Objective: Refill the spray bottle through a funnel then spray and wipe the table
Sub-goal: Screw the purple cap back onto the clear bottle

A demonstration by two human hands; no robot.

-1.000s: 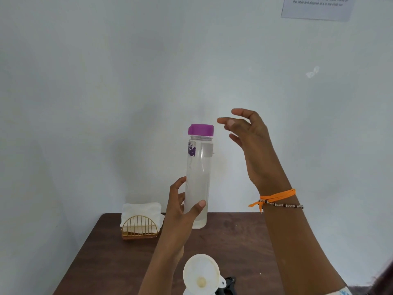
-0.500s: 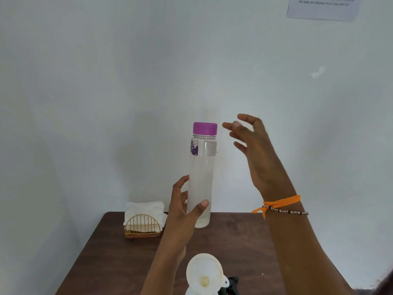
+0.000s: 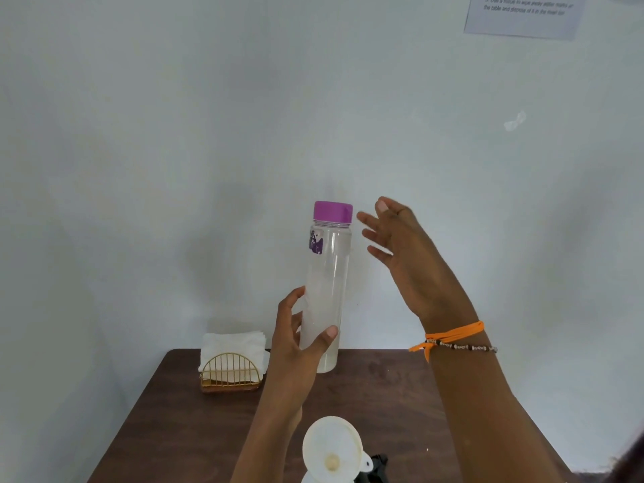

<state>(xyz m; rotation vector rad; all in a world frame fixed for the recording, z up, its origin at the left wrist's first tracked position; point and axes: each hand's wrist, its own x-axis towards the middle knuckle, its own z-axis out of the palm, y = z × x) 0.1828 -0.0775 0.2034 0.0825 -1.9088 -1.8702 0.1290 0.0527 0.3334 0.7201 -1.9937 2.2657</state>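
The white plastic funnel (image 3: 331, 451) is cut off at the bottom edge, hiding what it sits in, while at frame centre the left hand (image 3: 296, 346) grips a clear, purple-capped water bottle (image 3: 326, 287) and the right hand (image 3: 404, 252) hovers beside the cap, fingers spread.

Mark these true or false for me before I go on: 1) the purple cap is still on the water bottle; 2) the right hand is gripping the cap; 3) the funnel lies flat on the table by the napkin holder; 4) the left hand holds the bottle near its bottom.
1) True: the purple cap sits on the water bottle.
2) False: the right hand is open beside the cap, not touching it.
3) False: the funnel stands at the near edge of the view, apart from the napkin holder.
4) True: the left hand grips its lower part.
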